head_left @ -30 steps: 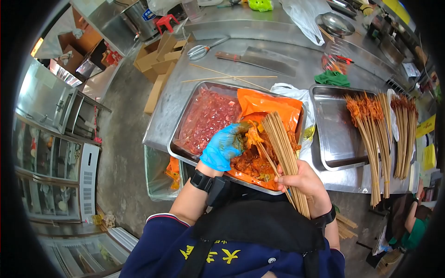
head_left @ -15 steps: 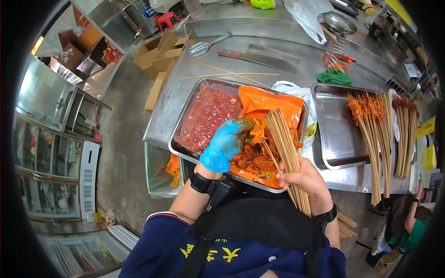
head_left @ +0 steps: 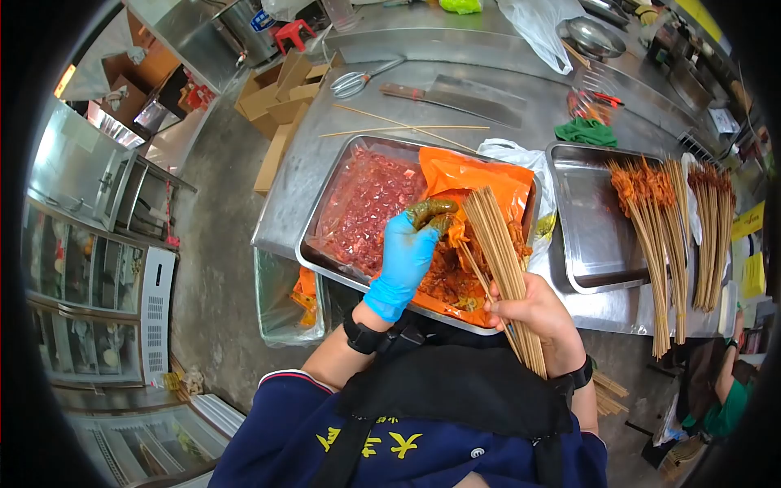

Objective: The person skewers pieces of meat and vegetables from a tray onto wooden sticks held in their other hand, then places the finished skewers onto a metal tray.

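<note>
My left hand [head_left: 411, 248], in a blue glove stained with sauce at the fingers, pinches a piece of marinated meat [head_left: 455, 234] at the tip of a skewer. My right hand [head_left: 533, 313] is closed around a thick bundle of bamboo skewers [head_left: 498, 244], with one skewer [head_left: 477, 270] split off to the left toward the pinched meat. Below both hands, orange-red marinated meat [head_left: 439, 281] lies in an orange bag [head_left: 480, 172]. That bag shares a metal tray [head_left: 306, 259] with a clear bag of raw diced red meat [head_left: 370, 199].
A second metal tray [head_left: 579, 220] stands to the right, with loaded meat skewers [head_left: 643, 191] across its right side and more skewers [head_left: 712, 211] beyond. A cleaver [head_left: 464, 104], scissors [head_left: 351, 83] and loose skewers [head_left: 407, 128] lie behind. A bin [head_left: 268, 297] stands below left. Another person's arm [head_left: 726, 366] shows at far right.
My left hand has turned more upright, its wrist swinging right while its fingers stay at the meat on the skewer tip. My right hand and the bundle have barely moved.
</note>
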A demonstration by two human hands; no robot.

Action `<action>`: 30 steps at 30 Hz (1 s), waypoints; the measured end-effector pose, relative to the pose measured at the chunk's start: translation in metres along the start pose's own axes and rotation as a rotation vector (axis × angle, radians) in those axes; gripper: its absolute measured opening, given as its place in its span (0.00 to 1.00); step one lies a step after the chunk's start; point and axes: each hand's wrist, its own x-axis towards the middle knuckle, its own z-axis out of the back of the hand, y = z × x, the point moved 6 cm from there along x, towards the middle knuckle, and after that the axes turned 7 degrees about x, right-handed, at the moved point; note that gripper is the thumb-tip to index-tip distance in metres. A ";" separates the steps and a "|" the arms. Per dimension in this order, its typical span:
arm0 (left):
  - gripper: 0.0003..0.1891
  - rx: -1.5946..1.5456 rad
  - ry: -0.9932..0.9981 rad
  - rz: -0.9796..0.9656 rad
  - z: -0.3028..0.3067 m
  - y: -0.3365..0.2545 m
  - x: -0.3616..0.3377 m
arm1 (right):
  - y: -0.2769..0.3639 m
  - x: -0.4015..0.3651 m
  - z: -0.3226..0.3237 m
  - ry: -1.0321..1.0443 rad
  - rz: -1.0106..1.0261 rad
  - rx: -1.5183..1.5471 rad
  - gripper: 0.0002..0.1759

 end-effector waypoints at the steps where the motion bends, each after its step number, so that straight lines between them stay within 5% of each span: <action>1: 0.12 0.070 -0.019 -0.063 -0.001 0.000 -0.002 | 0.001 -0.001 -0.001 -0.003 0.004 -0.007 0.09; 21: 0.13 0.111 0.101 -0.055 -0.016 0.015 -0.018 | -0.003 0.000 0.007 -0.072 0.018 0.011 0.11; 26: 0.16 -0.246 -0.062 0.271 -0.016 0.015 -0.023 | -0.002 -0.002 0.008 -0.093 -0.005 0.018 0.10; 30: 0.15 -0.422 0.030 0.296 -0.020 0.025 -0.026 | -0.006 0.000 0.010 -0.085 -0.005 0.016 0.11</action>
